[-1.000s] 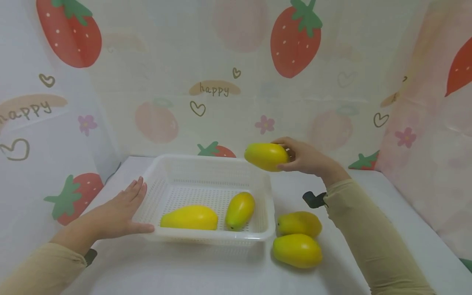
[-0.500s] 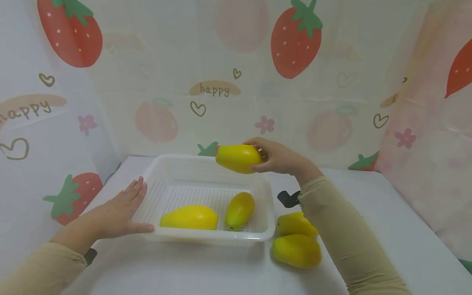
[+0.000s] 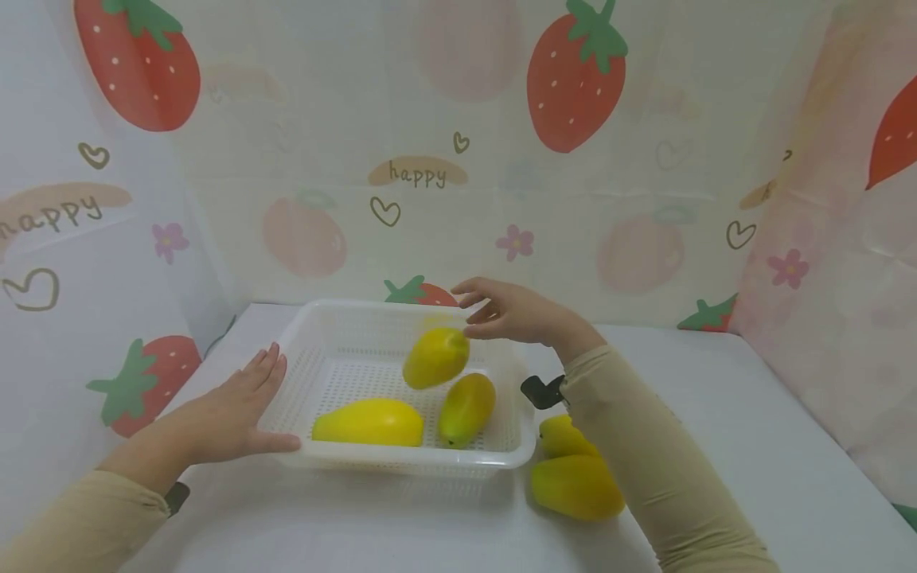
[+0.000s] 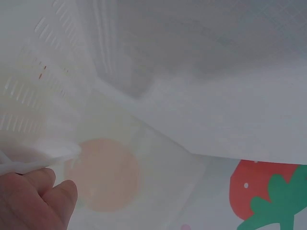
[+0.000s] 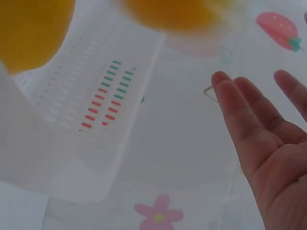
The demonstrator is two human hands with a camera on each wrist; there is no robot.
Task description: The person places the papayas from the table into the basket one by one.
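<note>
My right hand (image 3: 519, 312) hovers over the far right rim of a white plastic basket (image 3: 415, 455), its fingers spread and holding nothing. Just below and left of those fingers, a yellow papaya (image 3: 435, 358) with a greenish end is in mid-air over the basket, blurred at its upper edge. Two more papayas lie inside: one lengthwise (image 3: 368, 422) near the front, one upright (image 3: 466, 409) to its right. My left hand (image 3: 236, 412) rests against the basket's left side, fingers extended, thumb on the front left corner. In the left wrist view its fingertips (image 4: 64, 196) touch the rim.
Two papayas lie on the white table to the right of the basket, the nearer one (image 3: 576, 487) in front of the other (image 3: 562, 436); my right sleeve (image 3: 659, 454) partly covers both. A strawberry-print sheet (image 3: 315, 143) stands behind and at both sides.
The right hand has carried the papaya left over the basket and let go of it; the papaya has turned and dropped below the fingers. My left hand stays in place.
</note>
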